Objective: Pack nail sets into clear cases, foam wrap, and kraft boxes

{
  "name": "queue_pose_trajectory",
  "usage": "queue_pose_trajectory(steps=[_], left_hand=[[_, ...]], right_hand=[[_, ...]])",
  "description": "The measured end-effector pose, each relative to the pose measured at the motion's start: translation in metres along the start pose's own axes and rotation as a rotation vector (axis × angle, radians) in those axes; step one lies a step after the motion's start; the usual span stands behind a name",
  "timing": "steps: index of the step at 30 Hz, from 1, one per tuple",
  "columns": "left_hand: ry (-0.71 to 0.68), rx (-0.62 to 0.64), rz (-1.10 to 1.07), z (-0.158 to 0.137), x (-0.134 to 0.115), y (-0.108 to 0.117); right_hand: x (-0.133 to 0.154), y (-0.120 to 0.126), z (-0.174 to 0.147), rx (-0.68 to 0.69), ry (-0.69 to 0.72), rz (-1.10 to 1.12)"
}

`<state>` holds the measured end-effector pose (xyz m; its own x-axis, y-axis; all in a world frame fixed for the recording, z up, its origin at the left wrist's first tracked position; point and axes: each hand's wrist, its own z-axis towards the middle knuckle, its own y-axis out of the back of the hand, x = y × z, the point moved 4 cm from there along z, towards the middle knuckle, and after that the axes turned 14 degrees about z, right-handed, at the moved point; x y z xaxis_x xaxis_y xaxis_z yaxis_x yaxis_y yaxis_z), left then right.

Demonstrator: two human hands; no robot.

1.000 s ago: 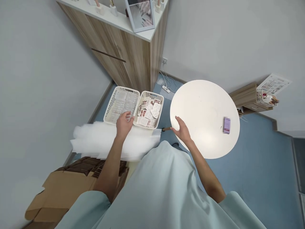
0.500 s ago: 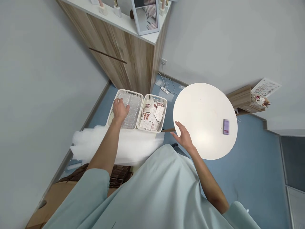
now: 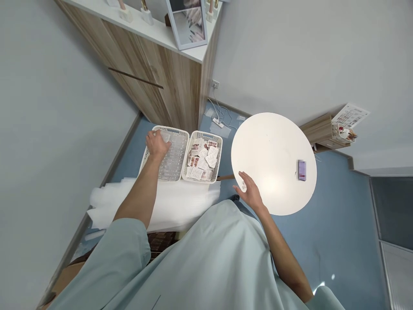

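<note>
Your left hand [image 3: 157,145] is over the far left corner of the left basket [image 3: 176,128], fingers curled down, thumb set off to the right. A bit of clear plastic shows between thumb and fingers; you cannot be sure from this view whether they are clamped on it or only resting there.

The clear plastic cases [image 3: 174,159] lie flat in rows in that basket, probably so they nest and come away singly. The right basket [image 3: 200,181], just beside it, bears loose printed cards [image 3: 201,161], overlapping at odd angles. Separate baskets likely keep the two kinds from mixing, and both sit within your reach.

Your right hand [image 3: 252,193] hovers at the near left edge of the round white counter [image 3: 274,150], thumb and fingers apart. A small printed piece [image 3: 244,186] shows in that gap; unclear whether it touches your hand or lies on the counter.

Hard to make out: your left fingertips, partly lost against the basket rim; the purple item [image 3: 301,170] at the counter's far right, pixelated; what bears the baskets, since white sheeting [image 3: 183,211] spreads in front of them; the cardboard [image 3: 69,275] at lower left, cut off by the frame and your sleeve.
</note>
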<state>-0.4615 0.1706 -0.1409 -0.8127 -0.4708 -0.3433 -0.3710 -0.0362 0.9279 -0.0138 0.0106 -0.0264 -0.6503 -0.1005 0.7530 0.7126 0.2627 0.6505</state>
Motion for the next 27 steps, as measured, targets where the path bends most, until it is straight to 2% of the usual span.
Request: queue_pose_trajectory(steps=[3, 6, 11, 14, 21, 24, 27], left_hand=[[-0.001, -0.06, -0.079, -0.015, -0.009, 0.012], [-0.034, -0.08, -0.173, -0.042, -0.032, 0.022], [-0.159, -0.012, -0.4, -0.106, -0.102, 0.025], [-0.252, 0.041, -0.555, -0.151, -0.147, 0.022], [-0.405, 0.291, -0.825, -0.254, -0.23, 0.02], [-0.407, 0.4, -0.88, -0.286, -0.256, 0.02], [-0.4, 0.453, -0.905, -0.308, -0.278, 0.017]], right_hand=[[0.0, 0.001, 0.001, 0.013, 0.009, 0.016], [0.0, 0.0, 0.005, 0.034, 0.032, 0.039], [-0.001, 0.002, 0.014, 0.047, 0.1, 0.078], [-0.001, 0.011, 0.016, 0.031, 0.125, 0.107], [0.004, 0.064, 0.008, -0.028, 0.19, 0.205], [0.002, 0.09, 0.001, -0.006, 0.213, 0.22], [-0.006, 0.116, -0.01, 0.021, 0.228, 0.279]])
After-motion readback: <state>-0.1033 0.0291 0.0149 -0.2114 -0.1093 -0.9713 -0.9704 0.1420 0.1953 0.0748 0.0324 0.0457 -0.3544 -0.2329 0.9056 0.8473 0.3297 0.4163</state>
